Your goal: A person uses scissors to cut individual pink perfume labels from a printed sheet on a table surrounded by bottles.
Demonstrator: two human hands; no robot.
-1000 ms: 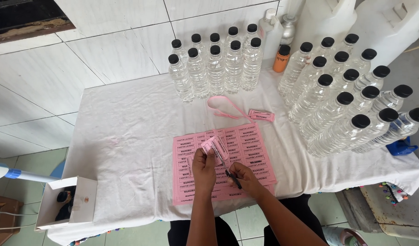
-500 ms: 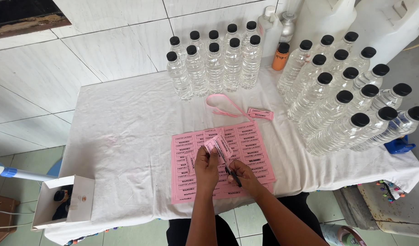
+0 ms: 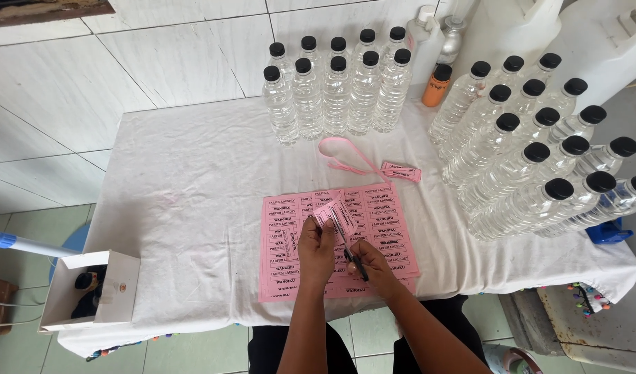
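Head view: left hand fingers pinch a pink label strip above the pink label sheet on the table. Right hand fingers grip scissors. Risk: a slanted blade likely cuts through print.

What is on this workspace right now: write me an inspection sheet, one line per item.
Surface: table under a white cloth, wrinkled.
Job's things: pink label strip held up in the left hand; scissors in the right hand; pink label sheet flat beneath.
Clutter: clear black-capped bottles in two groups; orange bottle; pink offcuts; open white box at the table's left edge.
Grippers: both hands closed on their things.
Cables: thin cord at lower left.
Surroundings: white tiled wall; white jerrycans.
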